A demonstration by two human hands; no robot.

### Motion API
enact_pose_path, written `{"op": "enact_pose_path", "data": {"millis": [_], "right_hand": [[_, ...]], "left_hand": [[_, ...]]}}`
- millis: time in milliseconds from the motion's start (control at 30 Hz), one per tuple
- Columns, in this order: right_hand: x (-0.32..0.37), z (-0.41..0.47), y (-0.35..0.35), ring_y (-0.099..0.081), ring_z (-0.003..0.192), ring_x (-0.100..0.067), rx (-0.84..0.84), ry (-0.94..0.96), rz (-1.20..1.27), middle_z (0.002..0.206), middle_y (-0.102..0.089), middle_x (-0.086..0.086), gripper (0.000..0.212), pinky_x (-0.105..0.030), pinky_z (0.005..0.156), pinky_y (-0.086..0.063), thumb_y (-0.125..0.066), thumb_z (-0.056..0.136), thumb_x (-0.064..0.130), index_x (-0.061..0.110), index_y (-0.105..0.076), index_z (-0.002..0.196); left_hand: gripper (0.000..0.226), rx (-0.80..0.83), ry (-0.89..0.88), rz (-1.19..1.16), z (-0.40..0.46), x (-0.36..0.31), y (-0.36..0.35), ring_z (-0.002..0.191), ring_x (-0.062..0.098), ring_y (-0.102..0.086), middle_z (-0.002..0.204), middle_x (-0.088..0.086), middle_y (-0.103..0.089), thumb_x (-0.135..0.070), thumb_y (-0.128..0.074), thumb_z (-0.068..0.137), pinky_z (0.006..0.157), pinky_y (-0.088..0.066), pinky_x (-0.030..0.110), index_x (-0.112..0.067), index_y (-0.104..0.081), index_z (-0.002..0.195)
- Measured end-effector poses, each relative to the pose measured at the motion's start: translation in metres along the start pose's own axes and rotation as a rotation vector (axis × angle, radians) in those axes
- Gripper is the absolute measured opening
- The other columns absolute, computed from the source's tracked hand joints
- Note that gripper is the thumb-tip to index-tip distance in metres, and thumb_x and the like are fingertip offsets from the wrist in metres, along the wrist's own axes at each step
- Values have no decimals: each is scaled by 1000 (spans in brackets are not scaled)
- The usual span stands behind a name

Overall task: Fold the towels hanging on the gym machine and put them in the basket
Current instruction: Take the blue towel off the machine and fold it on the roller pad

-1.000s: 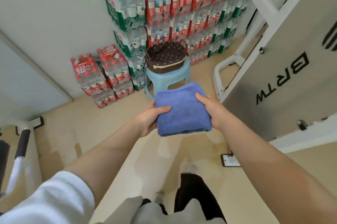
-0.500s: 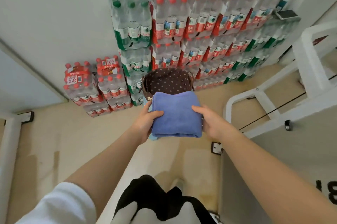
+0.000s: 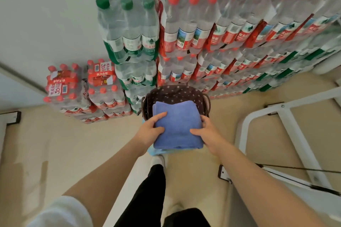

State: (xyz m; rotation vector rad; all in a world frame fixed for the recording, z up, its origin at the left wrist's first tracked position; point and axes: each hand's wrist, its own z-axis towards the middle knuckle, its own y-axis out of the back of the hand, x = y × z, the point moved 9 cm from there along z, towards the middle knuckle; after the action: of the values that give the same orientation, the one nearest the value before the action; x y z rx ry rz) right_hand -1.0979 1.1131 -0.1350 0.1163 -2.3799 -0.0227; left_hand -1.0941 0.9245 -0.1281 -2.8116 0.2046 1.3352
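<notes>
- left hand (image 3: pixel 149 132) and right hand (image 3: pixel 208 135) both grip the folded blue towel (image 3: pixel 178 125) by its sides
- towel sits over the near rim of the dotted basket (image 3: pixel 177 92), bottled water packs (image 3: pixel 203 29) stacked behind

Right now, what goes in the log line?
step: placing | towel: folded, blue, over basket | left hand: holding | right hand: holding

Blue folded towel (image 3: pixel 177 125) centre frame. Basket (image 3: pixel 175 93) lining dark brown with small white floral dots. Light blue stool (image 3: pixel 156 152) edge under it. Bottle packs (image 3: pixel 212 32) upper frame: red caps and labels, some green. Beige floor (image 3: pixel 55 143). White machine frame (image 3: pixel 295 134) right. Black trousers (image 3: pixel 147 199), white sleeve (image 3: pixel 60 212) at bottom.
</notes>
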Motion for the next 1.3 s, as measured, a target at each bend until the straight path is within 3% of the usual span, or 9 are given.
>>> {"op": "enact_pose_path", "data": {"millis": [300,533,633,733,900,967,1100,1200,1300], "right_hand": [[-20,154,-10,-62,95,-28,-86,-132,-211,106,-64,-14,22,-33,71,-44,-59,88,18,2,-59,103],[-48,232,-14,-46,71,-14,-119,-140,-277,87,-51,-5,8,-23,58,-36,-52,90,9,8,-50,97],[-59,250,-20,-49,78,-17,-115,-157,-257,92,-53,-6,11,-27,65,-39,-53,89,10,9,-50,100],[-68,259,-22,-48,70,-16,-125,-202,-356,84,-50,-4,16,-28,60,-38,-54,89,15,7,-48,101],[-64,259,-18,-55,83,-28,-99,-209,-672,89,-55,-9,27,-33,66,-39,-54,91,28,6,-42,103],[-64,254,-17,-59,93,-32,-63,-197,-782,103,-59,-13,40,-37,70,-46,-58,88,34,6,-41,111],[-61,235,-8,-58,103,-29,-5,-186,-1170,112,-56,-7,61,-38,72,-46,-68,79,43,14,-33,121],[-59,225,-4,-56,110,-29,49,-153,-1414,118,-55,-8,62,-40,82,-46,-67,80,42,16,-32,124],[-56,211,-6,-56,110,-29,152,-133,-1318,120,-55,-10,56,-38,84,-48,-58,88,38,14,-34,133]], "left_hand": [[61,-45,9,259,134,34,16,132,22,-34,145,6,-29,7,-48,87,104,-30,25,-21,-35,140],[66,-126,14,351,194,78,11,143,14,-14,156,-3,-8,5,-37,93,102,-14,10,-26,-16,148],[70,-180,49,435,209,82,13,142,19,-19,158,0,3,4,-36,93,101,-21,13,-25,-7,149],[77,-176,337,692,207,98,15,138,30,-26,156,8,16,3,-38,89,102,-33,32,-22,2,150],[56,-200,-183,1451,211,74,-16,121,30,-50,146,13,-37,-11,-50,80,95,-46,41,-4,-40,135],[84,-96,-153,1437,213,78,-18,130,29,-44,148,15,-36,-34,-70,71,105,-38,41,-1,-35,140],[122,29,82,1479,221,99,-3,146,25,8,155,13,19,-61,-62,74,117,-10,39,-2,18,144],[120,37,93,1512,215,99,-2,146,25,8,156,13,18,-49,-68,75,117,-11,37,-5,19,144],[94,38,31,1425,195,87,-6,146,25,-1,158,12,6,-39,-57,86,117,-7,35,-8,7,148]]}}
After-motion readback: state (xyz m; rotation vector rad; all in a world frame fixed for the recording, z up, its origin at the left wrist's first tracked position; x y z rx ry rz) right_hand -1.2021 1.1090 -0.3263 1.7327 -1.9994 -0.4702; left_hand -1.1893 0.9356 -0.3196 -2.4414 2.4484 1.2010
